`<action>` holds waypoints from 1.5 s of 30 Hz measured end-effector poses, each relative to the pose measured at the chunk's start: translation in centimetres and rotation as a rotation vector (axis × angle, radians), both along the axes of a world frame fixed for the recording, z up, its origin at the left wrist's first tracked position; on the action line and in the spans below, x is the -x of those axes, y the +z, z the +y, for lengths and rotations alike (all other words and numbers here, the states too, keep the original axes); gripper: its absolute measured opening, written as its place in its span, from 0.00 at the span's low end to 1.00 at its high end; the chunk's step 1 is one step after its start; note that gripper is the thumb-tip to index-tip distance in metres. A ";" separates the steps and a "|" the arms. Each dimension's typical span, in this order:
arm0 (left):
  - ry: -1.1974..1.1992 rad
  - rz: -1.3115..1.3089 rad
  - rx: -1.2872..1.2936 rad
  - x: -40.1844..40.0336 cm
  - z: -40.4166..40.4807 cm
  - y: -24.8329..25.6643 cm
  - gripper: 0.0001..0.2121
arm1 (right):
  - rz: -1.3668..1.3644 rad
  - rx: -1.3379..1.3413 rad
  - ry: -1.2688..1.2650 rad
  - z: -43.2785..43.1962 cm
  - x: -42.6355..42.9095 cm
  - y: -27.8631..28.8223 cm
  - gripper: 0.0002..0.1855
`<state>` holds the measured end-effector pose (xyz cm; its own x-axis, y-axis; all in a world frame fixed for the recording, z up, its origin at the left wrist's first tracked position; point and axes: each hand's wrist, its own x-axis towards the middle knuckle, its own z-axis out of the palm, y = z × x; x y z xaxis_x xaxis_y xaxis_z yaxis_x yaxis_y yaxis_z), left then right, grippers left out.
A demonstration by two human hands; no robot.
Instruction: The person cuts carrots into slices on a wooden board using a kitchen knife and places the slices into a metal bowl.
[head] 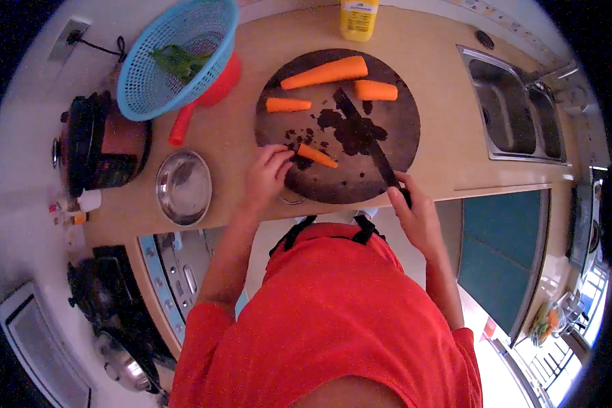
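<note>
My right hand grips the handle of a kitchen knife, whose dark blade lies across a round wooden cutting board, pointing away from me. At the board's near left edge is my left hand, fingers slightly apart and holding nothing that I can see. Its fingertips are right beside the thick end of a small tapered carrot piece; whether they touch it is unclear. Farther back on the board lie a long peeled carrot piece, a short thick carrot piece and another carrot piece. Dark wet patches mark the wood.
A blue plastic colander with leafy greens rests over a red-handled vessel. Left of the board are a metal dish and an electric cooker. A yellow bottle stands behind; a double sink is right.
</note>
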<state>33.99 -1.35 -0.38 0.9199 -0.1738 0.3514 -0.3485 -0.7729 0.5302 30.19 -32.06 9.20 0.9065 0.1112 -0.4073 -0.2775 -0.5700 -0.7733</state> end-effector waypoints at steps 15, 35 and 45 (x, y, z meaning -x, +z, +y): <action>-0.232 -0.162 -0.122 -0.8 -3.0 -3.4 0.13 | -0.207 0.161 0.236 1.4 -0.2 -1.8 0.24; -0.205 -0.005 -0.133 1.1 -1.0 -7.4 0.08 | -0.166 0.227 0.419 1.7 -0.8 -1.7 0.26; -0.159 -0.124 -0.024 0.1 -1.9 -5.5 0.07 | -0.116 0.331 0.501 2.2 -1.3 -1.5 0.26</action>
<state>33.89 -3.24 -5.89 0.8303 -0.3230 0.4541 -0.5284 -0.7151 0.4576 31.51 -29.89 7.70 0.8175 0.4199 -0.3942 0.1619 -0.8244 -0.5424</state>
